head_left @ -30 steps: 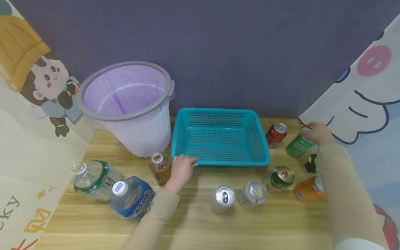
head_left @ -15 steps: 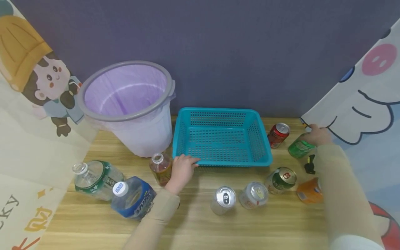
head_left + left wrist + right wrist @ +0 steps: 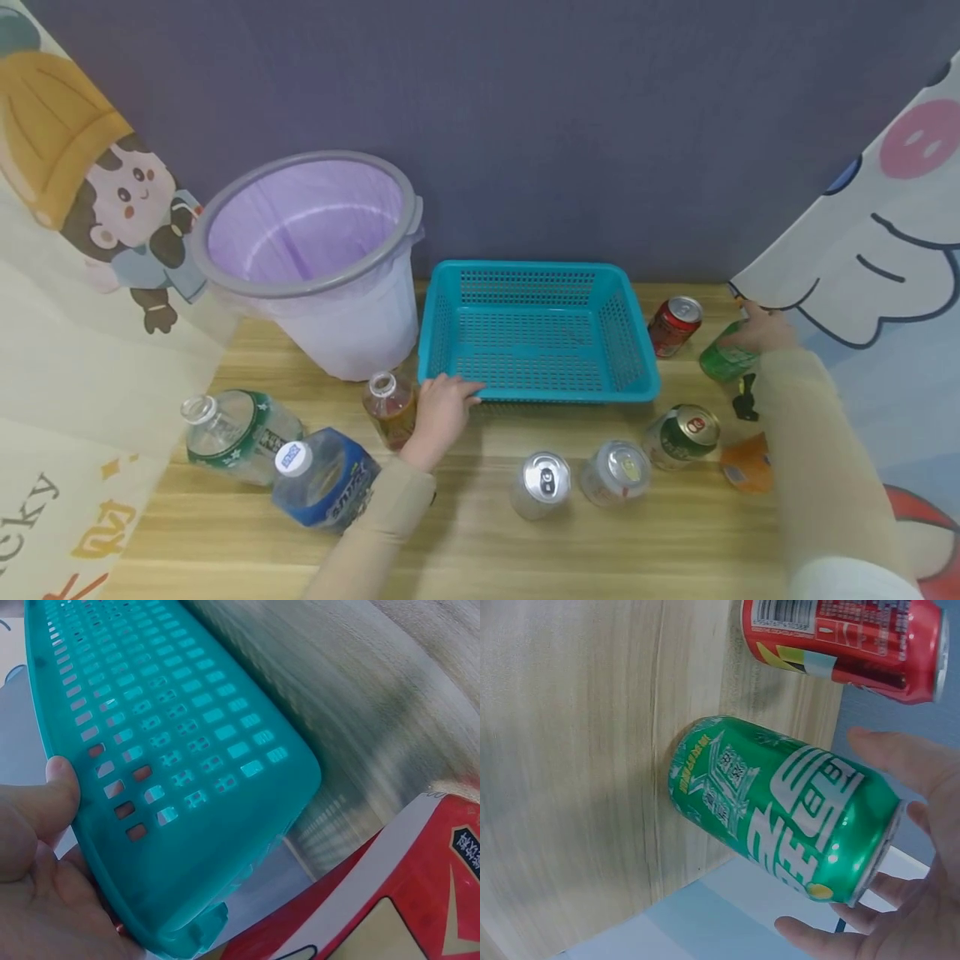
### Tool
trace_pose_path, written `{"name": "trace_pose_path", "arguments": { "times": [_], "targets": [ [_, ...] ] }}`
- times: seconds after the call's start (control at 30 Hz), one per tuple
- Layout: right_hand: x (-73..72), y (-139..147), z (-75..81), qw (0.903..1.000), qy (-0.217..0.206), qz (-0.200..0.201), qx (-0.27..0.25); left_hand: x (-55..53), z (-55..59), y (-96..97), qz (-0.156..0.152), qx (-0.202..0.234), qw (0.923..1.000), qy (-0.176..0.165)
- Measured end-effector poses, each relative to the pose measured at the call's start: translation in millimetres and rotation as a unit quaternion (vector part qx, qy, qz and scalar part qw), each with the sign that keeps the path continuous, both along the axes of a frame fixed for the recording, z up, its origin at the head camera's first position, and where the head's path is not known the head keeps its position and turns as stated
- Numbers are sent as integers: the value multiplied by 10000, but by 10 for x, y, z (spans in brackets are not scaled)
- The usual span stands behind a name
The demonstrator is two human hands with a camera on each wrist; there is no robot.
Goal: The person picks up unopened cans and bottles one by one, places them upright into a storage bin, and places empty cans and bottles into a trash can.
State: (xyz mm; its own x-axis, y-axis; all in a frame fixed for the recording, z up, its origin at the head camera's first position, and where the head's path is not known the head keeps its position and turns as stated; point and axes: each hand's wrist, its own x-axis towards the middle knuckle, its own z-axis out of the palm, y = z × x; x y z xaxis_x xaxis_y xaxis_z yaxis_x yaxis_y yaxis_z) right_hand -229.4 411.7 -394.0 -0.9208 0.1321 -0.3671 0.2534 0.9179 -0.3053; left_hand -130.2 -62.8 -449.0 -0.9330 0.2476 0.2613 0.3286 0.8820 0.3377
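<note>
My left hand (image 3: 442,415) grips the front rim of a turquoise plastic basket (image 3: 536,393); in the left wrist view the thumb (image 3: 63,787) lies over the rim with fingers on the other side. At the far right, my right hand (image 3: 763,330) is at the top of a green soda can (image 3: 727,357). The right wrist view shows thumb and fingers spread around the upper end of that can (image 3: 780,810), with gaps beside it. A red soda can (image 3: 675,327) stands between the green can and the basket.
A bin (image 3: 352,325) with a purple liner stands left of the basket. Plastic bottles, one with a green label (image 3: 243,437), one blue-labelled (image 3: 326,483) and one amber (image 3: 392,412), stand in front. Several cans, including a silver one (image 3: 542,487), stand near the front.
My right hand has come lower around the green can, covering its top. My left hand keeps its grip on the basket rim. The head view has shifted slightly.
</note>
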Motion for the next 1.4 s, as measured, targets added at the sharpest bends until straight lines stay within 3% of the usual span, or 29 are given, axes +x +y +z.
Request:
{"name": "trace_pose_path", "arguments": {
  "times": [0.67, 1.03, 1.4],
  "targets": [
    [-52, -44, -126, 9999, -67, -39, -68, 14, -16, 5, 14, -106, 9998, 137],
    [-80, -33, -229, 9995, 296, -28, 77, 6, -28, -2, -16, 11, 9997, 256],
    [-31, 10, -263, 9994, 340, -76, 43, 17, -20, 17, 7, 42, 10000, 87]
  ]
}}
